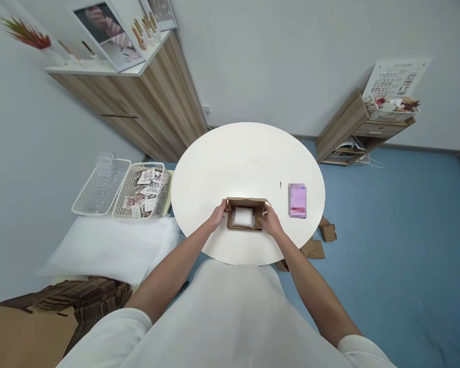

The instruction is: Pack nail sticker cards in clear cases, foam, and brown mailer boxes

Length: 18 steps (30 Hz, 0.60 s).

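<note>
A small brown cardboard box stands open near the front edge of the round white table. Inside it lies a white wrapped packet. My left hand grips the box at its left side, fingers closed on the cardboard. At the opposite side my right hand holds the right wall and flap. To the right on the tabletop lies a pink and purple rectangular item, its surface blurred; neither hand touches it.
White baskets, one with small cards, one holding clear items, sit left of the table. Nearer are white sheets and stacked flat cardboard. Cardboard boxes lie on the floor right. Cabinets stand behind.
</note>
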Tool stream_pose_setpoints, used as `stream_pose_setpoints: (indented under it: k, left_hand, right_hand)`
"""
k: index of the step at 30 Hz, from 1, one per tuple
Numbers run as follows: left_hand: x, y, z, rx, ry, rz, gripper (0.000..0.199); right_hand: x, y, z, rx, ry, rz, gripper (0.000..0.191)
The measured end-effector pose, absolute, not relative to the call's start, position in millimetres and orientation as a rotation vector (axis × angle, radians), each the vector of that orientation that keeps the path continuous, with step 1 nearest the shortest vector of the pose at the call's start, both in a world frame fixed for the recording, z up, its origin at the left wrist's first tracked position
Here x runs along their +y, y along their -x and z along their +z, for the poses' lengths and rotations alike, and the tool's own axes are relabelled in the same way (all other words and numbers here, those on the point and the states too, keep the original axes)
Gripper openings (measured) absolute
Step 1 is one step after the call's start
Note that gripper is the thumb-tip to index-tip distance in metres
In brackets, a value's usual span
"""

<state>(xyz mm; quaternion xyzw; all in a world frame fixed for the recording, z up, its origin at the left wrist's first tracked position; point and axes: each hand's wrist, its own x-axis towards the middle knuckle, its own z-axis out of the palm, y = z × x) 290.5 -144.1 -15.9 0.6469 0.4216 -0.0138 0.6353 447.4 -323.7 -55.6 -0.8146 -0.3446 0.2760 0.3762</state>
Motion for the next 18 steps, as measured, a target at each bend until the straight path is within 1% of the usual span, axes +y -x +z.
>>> stream_pose_setpoints:
  k: [3,6,8,10,12,14,16,18]
  left_hand:
    - [-141,-285,-11,0.959,-1.465,-0.09,0.059]
    - [-139,-279,-9,0.949,-1.443,-0.082,0.047]
    - [-141,-275,-9,0.934,-1.447,-0.062,0.045]
    - [-144,-273,-9,0.877,-1.463,-0.054,0.045]
    - [-150,-272,-12,0.821,-1.506,-0.048,0.046]
    - [-157,-269,-15,0.851,-1.577,-0.021,0.053]
    - [-166,-266,-21,0.947,-1.617,0.032,0.062]
    - [-175,-263,-28,1.013,-1.594,0.079,0.068]
  right_hand:
    - [-328,-446,-48,-0.97,2.102,0.747,0.06]
    - [-335,-444,-47,-0.973,2.062,0.808,0.071]
    - [-341,-445,-48,-0.968,2.012,0.884,0.079]
    - [-347,-447,-48,-0.981,1.937,0.987,0.083]
    - [-354,-451,-48,-0.968,1.812,1.106,0.081]
    - [-359,-454,-46,-0.845,1.693,1.195,0.073]
    - [-362,-453,-45,-0.653,1.654,1.219,0.063]
    - [-362,-447,-45,-0.507,1.71,1.173,0.059]
